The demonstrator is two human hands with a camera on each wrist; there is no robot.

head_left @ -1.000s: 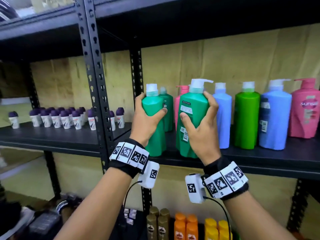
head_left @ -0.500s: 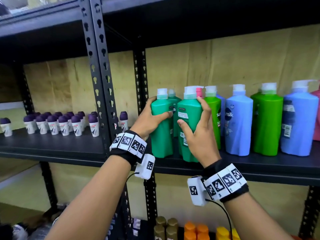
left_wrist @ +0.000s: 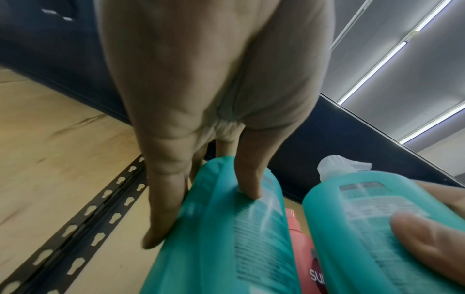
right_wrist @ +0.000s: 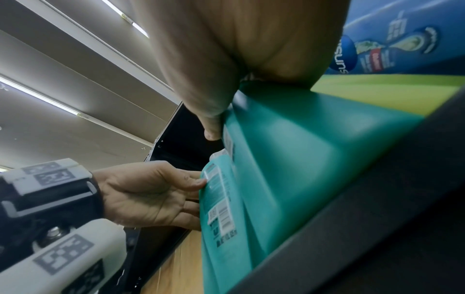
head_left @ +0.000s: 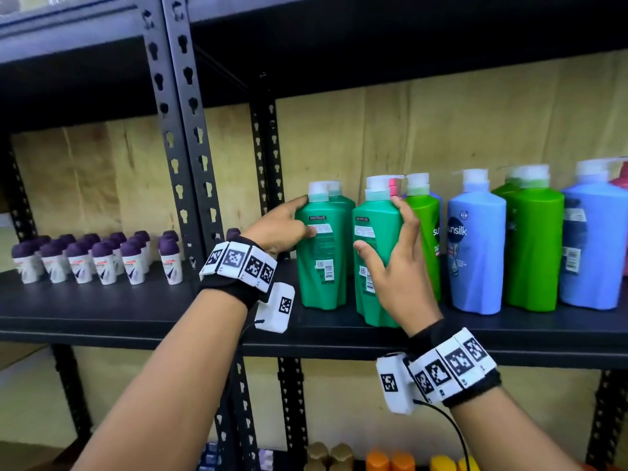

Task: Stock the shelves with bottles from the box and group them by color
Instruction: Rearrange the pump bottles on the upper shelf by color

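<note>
Two teal-green pump bottles stand on the dark shelf (head_left: 136, 311). My left hand (head_left: 299, 217) grips the left bottle (head_left: 323, 280), thumb on its label and fingers round its left side. My right hand (head_left: 382, 229) grips the right bottle (head_left: 368, 290) near the front edge, with its fingers on the far side. The left wrist view shows the left bottle (left_wrist: 226, 248), the right bottle (left_wrist: 365, 228) and a pink bottle (left_wrist: 302, 248) behind them. A third teal bottle (head_left: 345, 205) stands behind the left one.
Right of my hands stand a light green bottle (head_left: 426, 232), blue bottles (head_left: 475, 260) and a green one (head_left: 533, 253). Small purple-capped roll-ons (head_left: 102, 260) fill the left bay. Slotted posts (head_left: 180, 130) divide the bays. Brown, orange and yellow bottles (head_left: 390, 460) sit on the shelf below.
Both hands have carried their teal bottles further onto the shelf and down onto its board. The right bottle now stands beside the light green one. The head view has come closer.
</note>
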